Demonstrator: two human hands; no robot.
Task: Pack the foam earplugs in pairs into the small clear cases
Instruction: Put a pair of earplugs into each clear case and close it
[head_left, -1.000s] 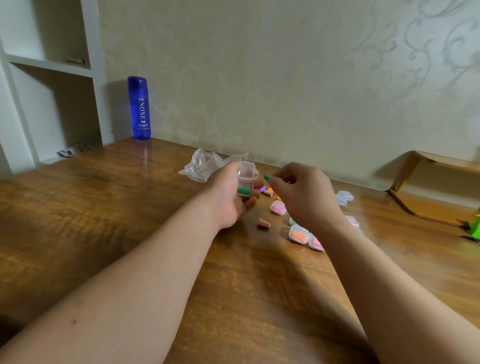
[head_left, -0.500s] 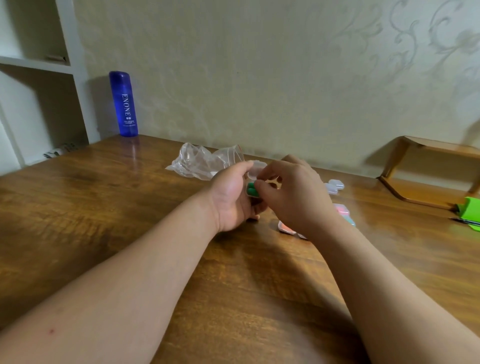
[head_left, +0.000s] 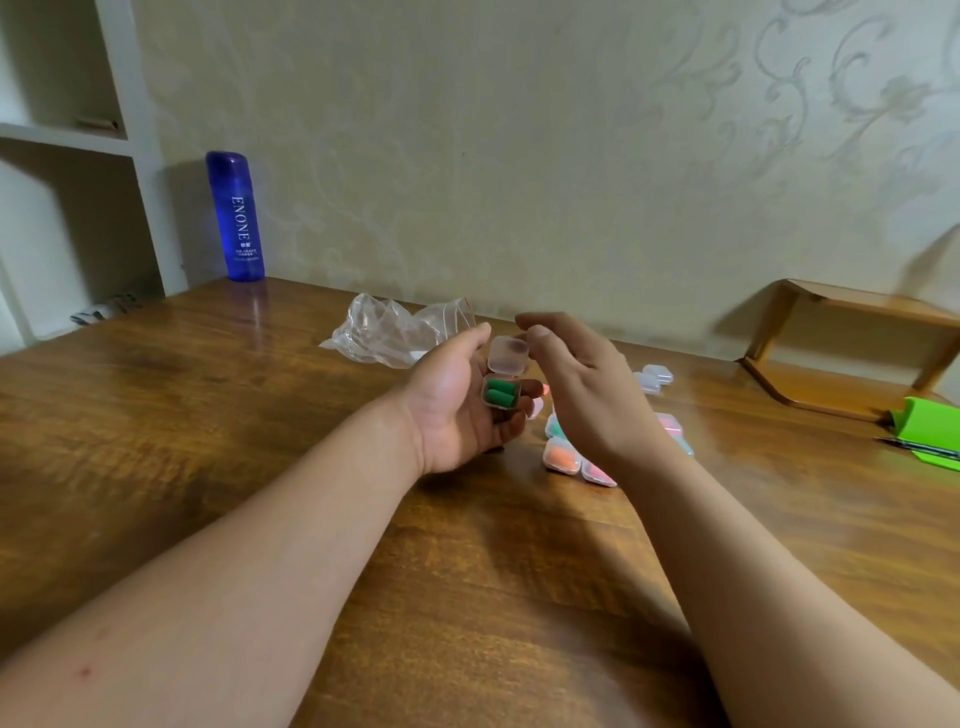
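Lying side by side, two green earplugs fill the open clear case, cradled in the left hand above the table. Just beside its raised lid, the right hand hovers loosely open, empty. Packed cases sit below it.

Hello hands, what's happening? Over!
Left hand cradles small clear case, lid up, two green foam earplugs inside. Right hand empty, near lid. Nothing blocking.
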